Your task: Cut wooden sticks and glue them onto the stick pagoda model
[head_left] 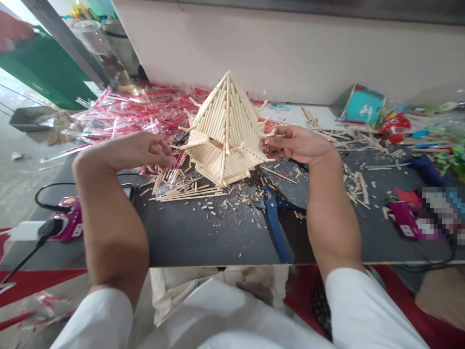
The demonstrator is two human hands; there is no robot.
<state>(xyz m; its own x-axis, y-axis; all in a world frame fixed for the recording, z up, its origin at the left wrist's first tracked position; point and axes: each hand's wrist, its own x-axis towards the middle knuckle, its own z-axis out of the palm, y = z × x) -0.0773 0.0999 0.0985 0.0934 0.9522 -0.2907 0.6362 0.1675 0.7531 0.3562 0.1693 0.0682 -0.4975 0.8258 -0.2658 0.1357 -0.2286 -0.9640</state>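
dark table (174, 237), cutters (273, 220) (blue), sticks (192, 197)

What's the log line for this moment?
left hand: at left edge of stick model, contact unclear | right hand: at its right edge, contact unclear | blue-handled cutter: on table

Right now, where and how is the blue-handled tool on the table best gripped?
Probably by its long blue handle, from the near side of the table: that handle's free end points toward the person, while the other handle seems to run behind the right forearm.
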